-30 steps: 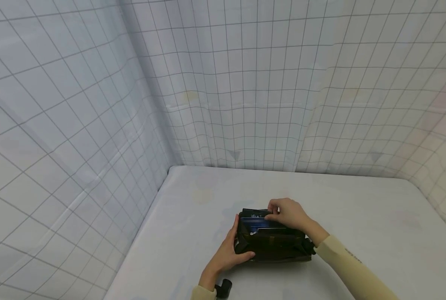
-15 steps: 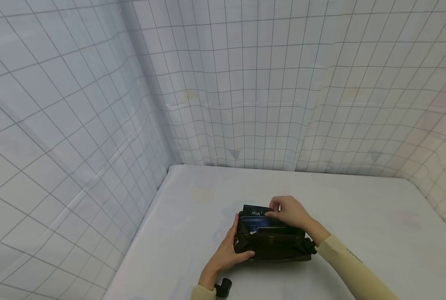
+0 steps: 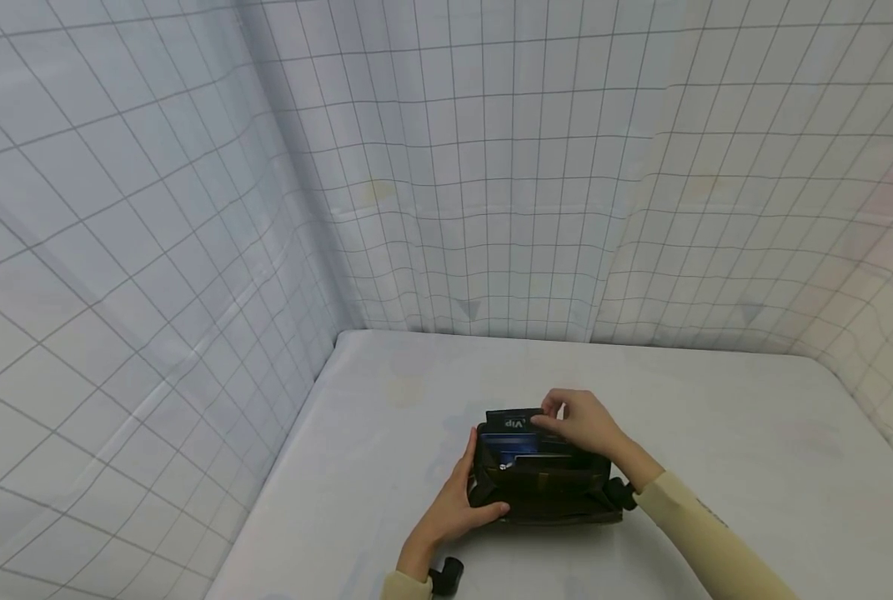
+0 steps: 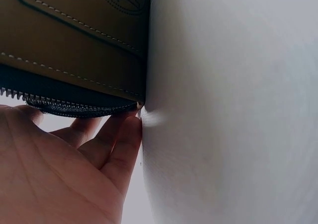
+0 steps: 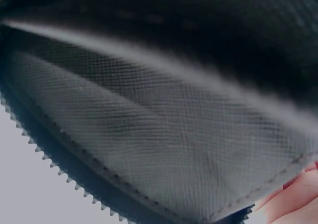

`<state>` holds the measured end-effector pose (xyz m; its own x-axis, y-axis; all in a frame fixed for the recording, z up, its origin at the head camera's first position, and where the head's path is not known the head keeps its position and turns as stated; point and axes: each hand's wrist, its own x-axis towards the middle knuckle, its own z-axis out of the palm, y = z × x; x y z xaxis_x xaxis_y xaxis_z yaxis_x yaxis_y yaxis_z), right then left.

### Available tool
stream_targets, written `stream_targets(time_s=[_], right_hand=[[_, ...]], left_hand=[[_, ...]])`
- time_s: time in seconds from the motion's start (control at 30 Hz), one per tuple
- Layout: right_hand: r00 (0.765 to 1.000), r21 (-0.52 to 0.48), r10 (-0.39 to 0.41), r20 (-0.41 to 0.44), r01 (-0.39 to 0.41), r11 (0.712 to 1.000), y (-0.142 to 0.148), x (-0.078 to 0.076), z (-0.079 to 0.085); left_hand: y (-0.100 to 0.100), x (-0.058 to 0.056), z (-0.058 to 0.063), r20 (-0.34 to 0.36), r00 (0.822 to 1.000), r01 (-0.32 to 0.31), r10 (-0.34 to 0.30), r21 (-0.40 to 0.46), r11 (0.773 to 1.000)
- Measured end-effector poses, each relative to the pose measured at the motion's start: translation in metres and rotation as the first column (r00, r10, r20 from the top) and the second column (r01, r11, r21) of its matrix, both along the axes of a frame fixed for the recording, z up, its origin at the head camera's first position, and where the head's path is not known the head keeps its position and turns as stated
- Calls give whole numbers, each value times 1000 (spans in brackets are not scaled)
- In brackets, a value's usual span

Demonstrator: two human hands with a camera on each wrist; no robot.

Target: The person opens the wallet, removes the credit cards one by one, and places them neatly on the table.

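A dark zip wallet (image 3: pixel 544 487) lies opened on the white table (image 3: pixel 716 417), with blue cards (image 3: pixel 517 446) standing in its slots. My left hand (image 3: pixel 461 500) grips the wallet's left end, thumb on the front. My right hand (image 3: pixel 577 421) pinches a black card marked "Vip" (image 3: pixel 512 419) that sticks up from the wallet's far side. The left wrist view shows the wallet's brown outer face (image 4: pixel 74 40) and zip edge above my fingers (image 4: pixel 119 144). In the right wrist view only the wallet's textured grey lining (image 5: pixel 149 129) fills the frame.
White gridded curtains (image 3: pixel 491 167) close off the table at the back and both sides. A small black device (image 3: pixel 448 577) on my left wrist shows near the table's front edge. Bare tabletop stretches right and behind the wallet.
My right hand has drawn the black card upward out of the wallet, so its "Vip" lettering now shows. The left hand and wallet have stayed put.
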<state>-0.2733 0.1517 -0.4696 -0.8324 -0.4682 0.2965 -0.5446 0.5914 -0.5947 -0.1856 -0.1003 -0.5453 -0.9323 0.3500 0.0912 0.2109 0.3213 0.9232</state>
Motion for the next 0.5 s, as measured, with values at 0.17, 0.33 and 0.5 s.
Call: stream_targets(time_s=[0.17, 0.33, 0.5], right_hand=[[1000, -46, -2, 8, 3, 999, 1, -1, -2], [1000, -91, 2, 20, 0, 996, 1, -1, -2], [999, -116, 5, 45, 0, 993, 2, -1, -2]], left_hand=[[0, 0, -1, -1, 1000, -8, 8, -15, 1000], [0, -1, -3, -5, 1000, -10, 10, -14, 1000], [0, -1, -2, -3, 1000, -9, 9, -9, 1000]])
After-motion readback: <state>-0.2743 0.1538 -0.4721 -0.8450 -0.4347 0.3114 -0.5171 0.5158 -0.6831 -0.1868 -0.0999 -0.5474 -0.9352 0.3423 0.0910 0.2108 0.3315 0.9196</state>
